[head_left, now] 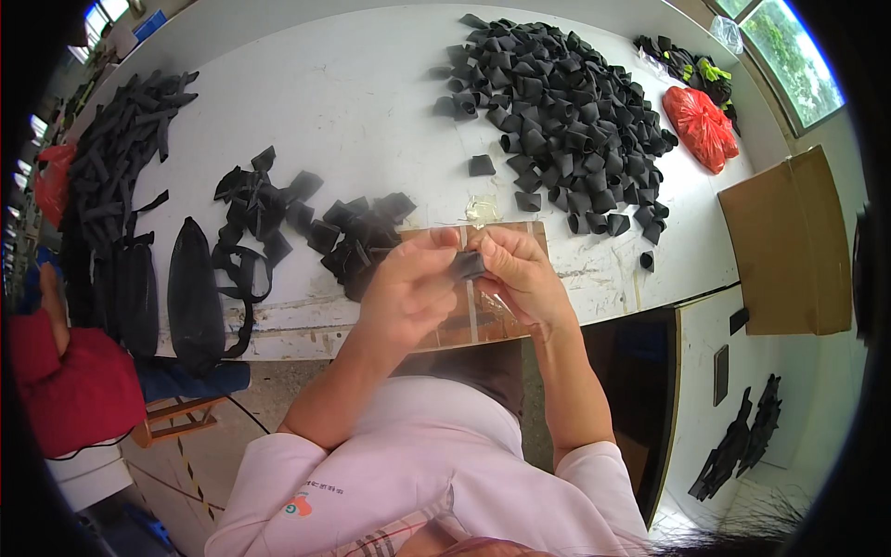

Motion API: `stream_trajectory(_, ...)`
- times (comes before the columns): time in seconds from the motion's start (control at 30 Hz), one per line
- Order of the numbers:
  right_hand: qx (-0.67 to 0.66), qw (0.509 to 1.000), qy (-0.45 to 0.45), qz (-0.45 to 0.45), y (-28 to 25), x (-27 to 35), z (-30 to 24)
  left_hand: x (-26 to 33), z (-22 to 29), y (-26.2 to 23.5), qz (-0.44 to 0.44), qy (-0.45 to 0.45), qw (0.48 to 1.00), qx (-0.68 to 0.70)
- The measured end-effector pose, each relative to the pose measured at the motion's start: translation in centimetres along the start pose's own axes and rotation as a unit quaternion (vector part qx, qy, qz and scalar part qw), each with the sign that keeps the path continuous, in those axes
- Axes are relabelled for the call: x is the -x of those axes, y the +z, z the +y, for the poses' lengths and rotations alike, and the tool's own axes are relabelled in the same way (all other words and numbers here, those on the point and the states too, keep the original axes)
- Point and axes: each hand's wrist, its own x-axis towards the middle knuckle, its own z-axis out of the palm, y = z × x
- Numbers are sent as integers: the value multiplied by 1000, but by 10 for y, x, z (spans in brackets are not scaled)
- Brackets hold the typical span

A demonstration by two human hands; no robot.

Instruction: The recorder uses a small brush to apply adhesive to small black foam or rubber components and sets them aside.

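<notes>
Above the table's front edge, my left hand [413,283] and my right hand [522,269] meet around a small black fabric loop [468,266]. Both hands are closed, with fingers and thumbs pinching the piece between them; the left one is slightly blurred. Beneath them lies a piece of brown cardboard [464,330] with pale tape across it. Just left of my left hand is a small heap of black fabric pieces [348,232]. Clear plastic [481,212] sits behind my fingertips.
A large pile of black loops [566,111] covers the far right, beside a red plastic bag [701,128] and a cardboard box [789,246]. Black strips [121,148] and long black pouches [197,297] lie at left. A person in a red top [74,381] sits at far left.
</notes>
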Motion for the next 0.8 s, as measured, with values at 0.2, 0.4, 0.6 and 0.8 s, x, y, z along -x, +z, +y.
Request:
stream_trajectory(0.2, 228, 957, -136, 115, 13, 10, -5, -4, -5, 27, 35, 392, 658, -642)
stream_trajectory(0.4, 447, 791, -386, 159, 26, 21, -3, -7, -2, 22, -82, 365, 736, -565)
stream_trajectory(0.6, 422, 817, -342, 195, 39, 22, -10, -5, -4, 8, -88, 232, 950, -189)
stream_trajectory(0.8, 438, 821, -315, 188, 31, 23, -6, -7, -4, -3, -84, 261, 925, -263)
